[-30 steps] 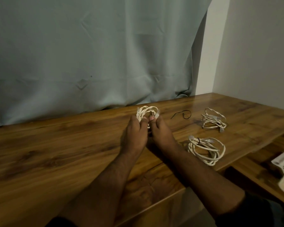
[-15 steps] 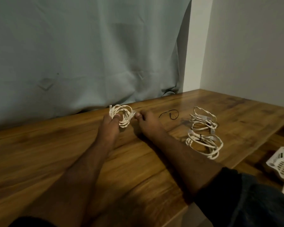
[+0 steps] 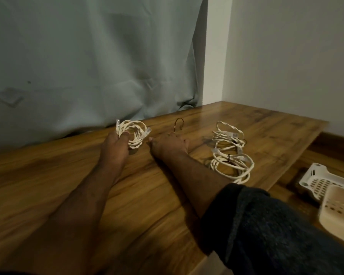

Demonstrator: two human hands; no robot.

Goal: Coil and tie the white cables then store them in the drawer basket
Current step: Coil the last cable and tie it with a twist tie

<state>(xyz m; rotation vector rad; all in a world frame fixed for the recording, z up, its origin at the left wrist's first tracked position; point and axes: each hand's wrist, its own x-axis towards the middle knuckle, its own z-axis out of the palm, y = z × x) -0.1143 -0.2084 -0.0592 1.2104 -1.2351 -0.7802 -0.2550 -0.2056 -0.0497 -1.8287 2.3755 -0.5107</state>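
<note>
Setting: a wooden surface (image 3: 68, 171) in a dim room, with a pale curtain (image 3: 87, 56) behind it and a plain wall to the right.
Left hand (image 3: 115, 142): holds up a coiled white cable (image 3: 134, 133), fingers curled round one side of the loop; no tie is visible on it.
Right hand (image 3: 170, 144): rests on the surface at a thin dark tie (image 3: 178, 124); whether its fingers pinch the tie I cannot tell.
Finished coils: a far coil (image 3: 228, 136) and a near coil (image 3: 231, 165) lie to the right, the near one bound with a dark tie.
Basket: a white perforated basket (image 3: 316, 180) sits lower right, no cables seen inside.
Progress: apparently past halfway; tying this coil and storing all three remain.
</note>
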